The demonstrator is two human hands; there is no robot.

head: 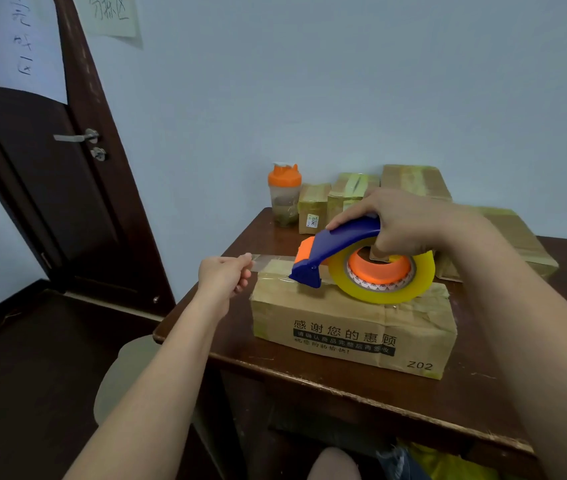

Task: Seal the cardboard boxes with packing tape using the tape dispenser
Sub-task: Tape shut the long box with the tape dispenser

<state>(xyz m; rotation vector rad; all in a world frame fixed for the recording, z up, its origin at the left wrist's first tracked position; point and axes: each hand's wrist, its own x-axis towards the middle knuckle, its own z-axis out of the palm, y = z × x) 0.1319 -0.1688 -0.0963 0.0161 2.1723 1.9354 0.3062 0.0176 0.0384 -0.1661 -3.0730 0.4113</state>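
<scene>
So the right hand (pixel 403 220) is wrapped around the blue-and-orange plastic tape dispenser (pixel 341 252), resting on top of the printed brown cardboard box (pixel 354 327) at the front of the dark wooden table (pixel 483 403). The left hand (pixel 225 277) pinches the clear tape's loose end (pixel 268 262), stretched out past the box's left edge.

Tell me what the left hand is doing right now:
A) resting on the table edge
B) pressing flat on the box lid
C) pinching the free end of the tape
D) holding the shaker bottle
C: the left hand pinches the pulled-out tape end off the box's left edge, while the right hand holds the tape dispenser on the box.
</scene>
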